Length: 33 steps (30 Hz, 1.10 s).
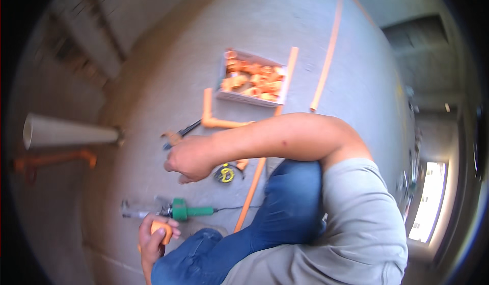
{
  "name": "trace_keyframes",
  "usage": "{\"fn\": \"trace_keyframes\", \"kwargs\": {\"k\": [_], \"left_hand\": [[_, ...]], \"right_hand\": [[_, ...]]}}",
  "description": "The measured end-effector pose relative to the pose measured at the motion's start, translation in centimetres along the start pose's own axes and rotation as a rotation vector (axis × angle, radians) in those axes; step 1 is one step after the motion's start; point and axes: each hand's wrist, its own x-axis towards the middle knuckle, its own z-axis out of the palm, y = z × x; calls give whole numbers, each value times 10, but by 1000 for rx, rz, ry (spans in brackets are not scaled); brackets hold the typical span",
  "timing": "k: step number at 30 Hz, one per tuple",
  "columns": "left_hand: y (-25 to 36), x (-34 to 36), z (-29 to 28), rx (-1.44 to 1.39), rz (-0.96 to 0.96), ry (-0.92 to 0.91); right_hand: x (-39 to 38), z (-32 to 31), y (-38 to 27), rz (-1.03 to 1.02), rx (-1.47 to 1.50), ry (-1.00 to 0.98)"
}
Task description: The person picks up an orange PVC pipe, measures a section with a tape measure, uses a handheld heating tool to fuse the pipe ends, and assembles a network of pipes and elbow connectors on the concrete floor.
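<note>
My left hand point(152, 238), low at the left beside my bent knee, is closed around an orange pipe fitting point(162, 231). Motion blurs my right hand point(192, 157), which reaches across in front of me with fingers bent downward. Whether it holds anything is not visible. Just beyond it on the floor lies a hand tool with dark handles point(189, 128); the hand partly covers its near end. A black and yellow tape measure point(224, 173) sits to the right of that hand. Between my hands lies a green corded heat tool point(180, 209) with a metal front end.
Orange fittings fill a box point(249, 100) farther out. An orange pipe with an elbow point(208, 109) lies nearer, a long orange pipe point(251, 198) by my knee, and another pipe point(328, 56) at far right. A large pale pipe point(71, 132) and orange piping point(56, 157) are at left.
</note>
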Motion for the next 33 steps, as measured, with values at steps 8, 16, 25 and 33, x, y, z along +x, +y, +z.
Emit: {"fn": "trace_keyframes", "kwargs": {"k": [8,16,25,33], "left_hand": [[39,31,40,347,24,-254],[37,49,63,680,-333,-489],[50,58,88,726,-490,-388],[55,47,86,812,-458,-420]], "right_hand": [[-203,68,141,640,284,698],[-436,344,280,1709,472,472],[-365,348,276,1525,604,253],[-339,279,283,1443,548,377]]}}
